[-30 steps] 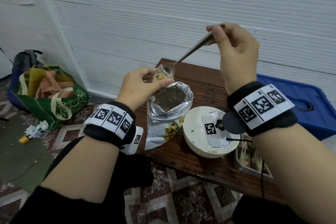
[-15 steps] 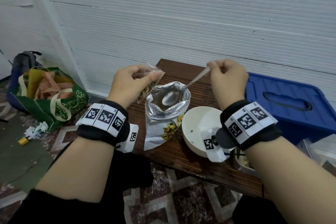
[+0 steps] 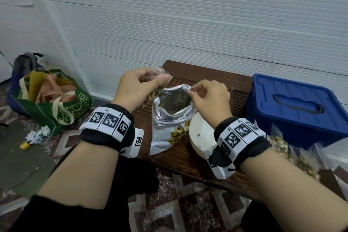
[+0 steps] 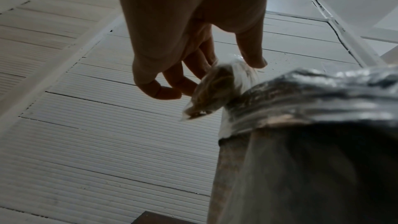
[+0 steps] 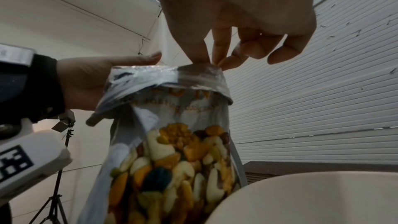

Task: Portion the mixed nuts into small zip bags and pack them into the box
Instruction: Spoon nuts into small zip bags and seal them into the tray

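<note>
Down on the floor at the far left sits a green tote bag (image 3: 56, 103) stuffed with cloth, a grey backpack (image 3: 26, 64) behind it, some crumpled paper scraps (image 3: 38, 133) in front. Next comes the left hand (image 3: 137, 88), raised above the near-left edge of the dark wooden worktop (image 3: 212, 79); its thumb and fingertips are pinched on the top of a small zip bag (image 3: 156, 88) that hangs down part filled with nuts, just beside the rim of the big foil nut pouch (image 3: 169, 124). That pouch stands upright and wide open on the worktop, nuts printed on its front. The right hand (image 3: 209, 96) is over its far-right rim, thumb and forefinger nipped together on the foil edge, the other fingers curled loosely. Just right of the pouch and touching its base is a white bowl (image 3: 199, 137), partly hidden by the right wrist. Further right a blue lidded box (image 3: 293, 107) rests at the worktop's end, and in front of it lie several filled clear bags of nuts (image 3: 282, 147).
</note>
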